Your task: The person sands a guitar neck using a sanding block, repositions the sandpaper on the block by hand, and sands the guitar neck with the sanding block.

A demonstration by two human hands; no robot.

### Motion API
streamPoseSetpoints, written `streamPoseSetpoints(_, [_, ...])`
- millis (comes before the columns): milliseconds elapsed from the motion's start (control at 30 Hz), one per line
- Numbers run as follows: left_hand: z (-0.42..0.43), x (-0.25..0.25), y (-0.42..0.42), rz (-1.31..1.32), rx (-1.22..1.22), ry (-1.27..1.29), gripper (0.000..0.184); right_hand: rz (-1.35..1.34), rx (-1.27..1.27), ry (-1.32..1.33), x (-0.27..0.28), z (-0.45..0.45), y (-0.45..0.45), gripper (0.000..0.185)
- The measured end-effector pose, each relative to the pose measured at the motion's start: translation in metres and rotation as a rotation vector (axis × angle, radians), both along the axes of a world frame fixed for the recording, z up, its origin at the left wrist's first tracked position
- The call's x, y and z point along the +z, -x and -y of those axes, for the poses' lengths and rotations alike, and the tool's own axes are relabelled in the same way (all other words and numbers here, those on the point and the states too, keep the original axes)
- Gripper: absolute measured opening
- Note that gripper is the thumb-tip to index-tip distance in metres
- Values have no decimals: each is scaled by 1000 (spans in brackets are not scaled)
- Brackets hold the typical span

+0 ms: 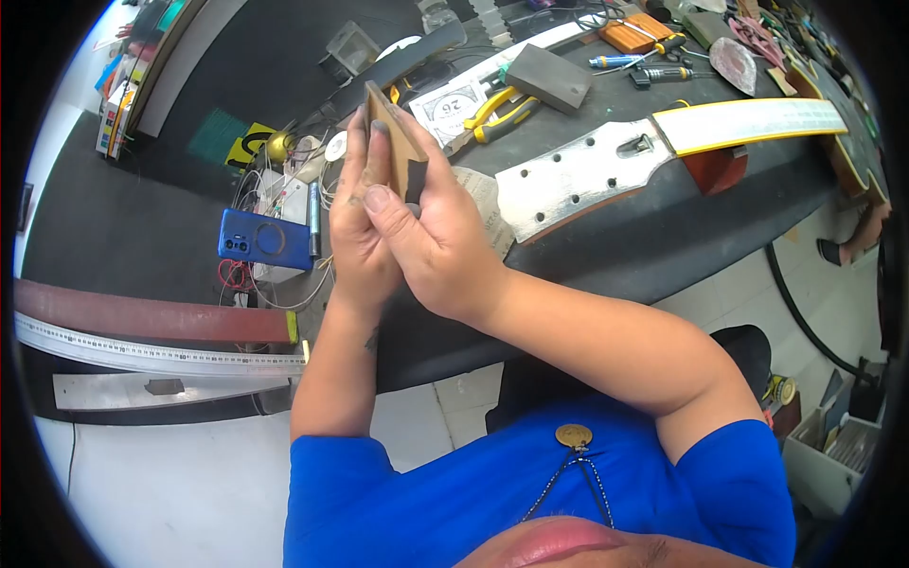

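Observation:
A folded piece of sandpaper point(407, 159), brown on one face with dark grey edges, stands upright between my two hands above the bench. My left hand point(354, 232) lies along its left side, fingers pointing up. From the right, my right hand point(445, 241) presses against it, its thumb crossing over toward my left hand. Part of the sheet is hidden by the palms and fingers. To the right of my hands rests a guitar neck point(559, 180), its headstock pale and drilled with several holes, the fretboard point(748, 127) covered in whitish material edged with yellow.
Yellow-and-black pliers point(502, 114) lie beside a dark grey block point(549, 78). Screwdrivers point(653, 74) are at the back right. A blue phone point(265, 239) sits left among cables, near a long steel ruler point(151, 350) and a reddish-brown bar point(151, 312). A guitar body point(843, 142) stands far right.

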State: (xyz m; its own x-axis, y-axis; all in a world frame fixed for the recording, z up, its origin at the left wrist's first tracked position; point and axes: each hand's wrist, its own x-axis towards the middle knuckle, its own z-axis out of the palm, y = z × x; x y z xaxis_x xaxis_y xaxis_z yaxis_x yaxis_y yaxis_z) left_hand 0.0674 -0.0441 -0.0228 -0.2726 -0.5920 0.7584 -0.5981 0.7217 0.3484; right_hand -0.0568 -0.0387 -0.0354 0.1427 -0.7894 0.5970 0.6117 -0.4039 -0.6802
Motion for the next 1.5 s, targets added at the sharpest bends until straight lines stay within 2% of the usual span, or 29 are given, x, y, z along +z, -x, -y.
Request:
streamPoseSetpoints(100, [2, 0, -2, 129, 68, 119, 63, -36, -112, 113, 1, 0, 0, 69])
streamPoseSetpoints(233, [-1, 4, -11, 218, 119, 196, 63, 43, 3, 74, 1, -2, -3, 70])
streamPoseSetpoints(333, [-3, 7, -16, 212, 127, 174, 64, -7, 21, 63, 6, -3, 3, 78])
streamPoseSetpoints(367, [-5, 7, -17, 151, 111, 102, 64, -32, 12, 93, 5, -2, 4, 79])
streamPoseSetpoints(433, [-15, 8, -14, -393, -79, -304, 65, -77, -6, 149, 2, 0, 4, 82])
streamPoseSetpoints(500, [-22, 14, -12, -744, -238, -538, 65, -145, -87, 170, -3, 6, 2, 84])
streamPoseSetpoints(600, [-25, 25, -22, -937, -417, -639, 67, -272, -261, 145, -6, 8, 2, 87])
streamPoseSetpoints(700, [-22, 24, -29, -1135, -827, -753, 68, -255, -358, 33, -2, 7, 1, 79])
streamPoseSetpoints(733, [-21, 20, -35, -1158, -821, -748, 68, -223, -373, -15, 0, 7, 0, 75])
streamPoseSetpoints(833, [-21, 10, -47, -1235, -841, -726, 70, -7, -210, -96, 7, 9, 2, 55])
streamPoseSetpoints(933, [-20, 6, -42, -1283, -910, -718, 70, 41, -327, -1, 8, 14, 2, 38])
streamPoseSetpoints(1033, [-20, 4, -43, -1225, -902, -750, 70, 87, -178, -212, 14, 9, 7, 30])
streamPoseSetpoints(1233, [-20, 8, -36, -1216, -836, -757, 68, 126, -162, -184, 14, 13, 9, 22])
streamPoseSetpoints(1333, [-21, 10, -36, -1231, -824, -758, 67, 80, -161, -121, 12, 15, 9, 33])
streamPoseSetpoints(1400, [-22, 10, -37, -1219, -799, -751, 66, 119, -184, -98, 15, 14, 11, 33])
streamPoseSetpoints(1500, [-24, 8, -42, -1312, -791, -744, 65, 40, -244, 16, 16, 18, 17, 36])
